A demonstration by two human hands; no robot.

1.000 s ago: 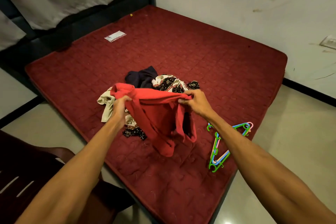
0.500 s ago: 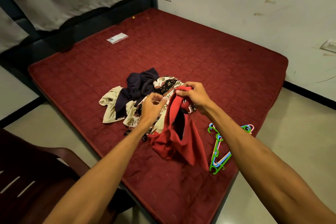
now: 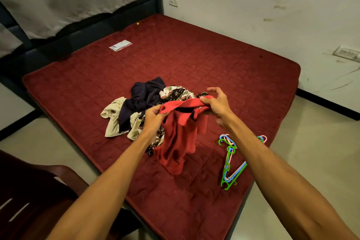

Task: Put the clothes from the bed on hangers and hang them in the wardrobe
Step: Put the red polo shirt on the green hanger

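White stained wall (image 3: 253, 6); pale floor (image 3: 311, 152); dark chair (image 3: 29, 191).

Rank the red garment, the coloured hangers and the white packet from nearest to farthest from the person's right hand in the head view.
1. Red garment: gripped by the right hand.
2. Coloured hangers: on the mattress, at its near right edge.
3. White packet: far left of the mattress.

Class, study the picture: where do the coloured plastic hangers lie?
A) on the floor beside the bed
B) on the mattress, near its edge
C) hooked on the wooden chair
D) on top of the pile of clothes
B: the hangers lie flat on the red mattress near its edge, apart from the pile, while the left grip and the right grip hold only the red garment.
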